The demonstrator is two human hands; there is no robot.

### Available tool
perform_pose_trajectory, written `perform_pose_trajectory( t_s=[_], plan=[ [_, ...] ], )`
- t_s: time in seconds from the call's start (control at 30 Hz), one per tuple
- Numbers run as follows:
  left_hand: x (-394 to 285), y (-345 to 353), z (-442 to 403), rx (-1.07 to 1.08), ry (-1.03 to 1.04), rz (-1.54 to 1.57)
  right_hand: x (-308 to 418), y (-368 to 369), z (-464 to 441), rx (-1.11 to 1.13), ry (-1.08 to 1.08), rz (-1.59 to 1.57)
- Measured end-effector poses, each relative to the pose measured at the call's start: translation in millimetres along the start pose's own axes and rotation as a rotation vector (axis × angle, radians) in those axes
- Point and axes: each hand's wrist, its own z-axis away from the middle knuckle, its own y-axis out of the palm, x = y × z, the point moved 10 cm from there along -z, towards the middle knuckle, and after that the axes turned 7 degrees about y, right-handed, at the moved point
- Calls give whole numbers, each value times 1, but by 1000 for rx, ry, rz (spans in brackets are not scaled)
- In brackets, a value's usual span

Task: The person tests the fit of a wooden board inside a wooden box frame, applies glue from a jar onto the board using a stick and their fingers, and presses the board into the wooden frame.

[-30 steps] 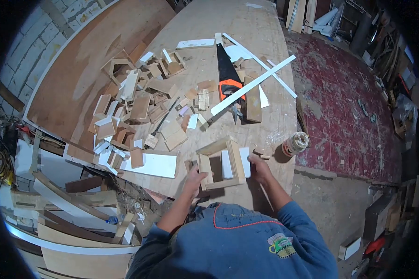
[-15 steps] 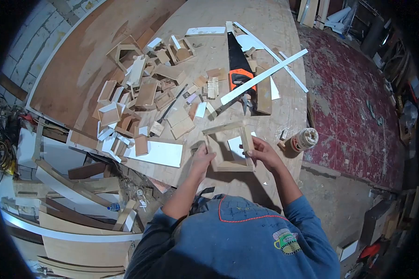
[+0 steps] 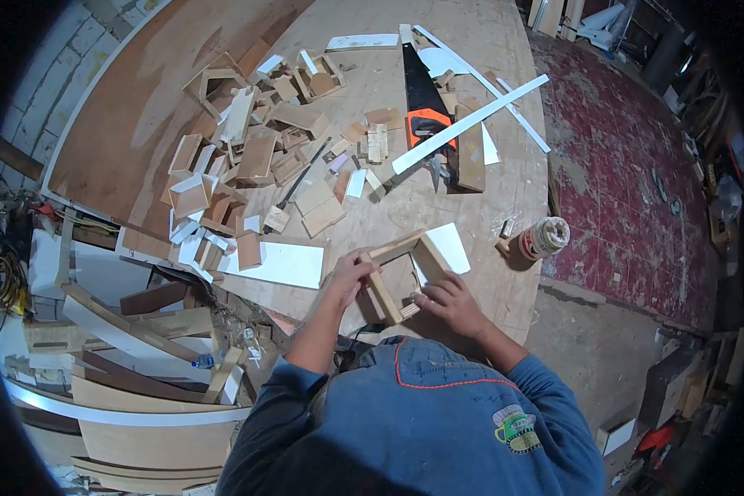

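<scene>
A small open wooden frame [image 3: 382, 295] is tilted between my two hands near the front edge of the workbench. My left hand [image 3: 349, 279] has its fingers closed on the frame's left corner. Across from it, my right hand [image 3: 455, 304] grips the right side, fingers bent over the wood close to the near corner. Partly behind the frame lies a white board piece [image 3: 448, 248] on the bench. To the right stands an open jar [image 3: 544, 238] with pale residue round its rim.
Small wooden boxes and offcuts [image 3: 256, 157] are heaped on the left of the workbench [image 3: 372, 91]. A handsaw with an orange handle [image 3: 428, 124] lies beyond the frame, crossed by a white strip [image 3: 471, 124]. A long white board [image 3: 285, 264] rests at the front left edge.
The frame has turned and tilted, its near corner coming towards me. My right hand has slid nearer along its side, and more of the white board piece shows behind.
</scene>
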Motion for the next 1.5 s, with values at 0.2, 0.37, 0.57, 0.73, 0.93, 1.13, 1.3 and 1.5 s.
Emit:
perform_pose_trajectory(
  t_s=[0.2, 0.37, 0.57, 0.73, 0.93, 1.13, 1.3, 1.5],
  plan=[
    [-5, -29, 34, -79, 105, 255, -79, -2, 10, -88, 449, -74],
    [6, -54, 34, -113, 138, 329, -123, 12, -4, 73, 757, 66],
    [11, -56, 28, -122, 193, 354, -139, 44, -13, 75, 960, 88],
    [20, -41, 29, -110, 190, 386, -189, 39, 12, 38, 1144, -127],
    [33, -9, 25, -81, 132, 438, -212, 66, 23, 87, 1138, -792],
    [27, -7, 14, -92, 161, 396, -167, 30, -29, 160, 596, -61],
    [15, -26, 12, -103, 286, 463, -138, 31, -37, 447, 452, 172],
    [9, -16, 5, -47, 328, 364, -167, 44, -26, 409, 774, 234]
  ],
)
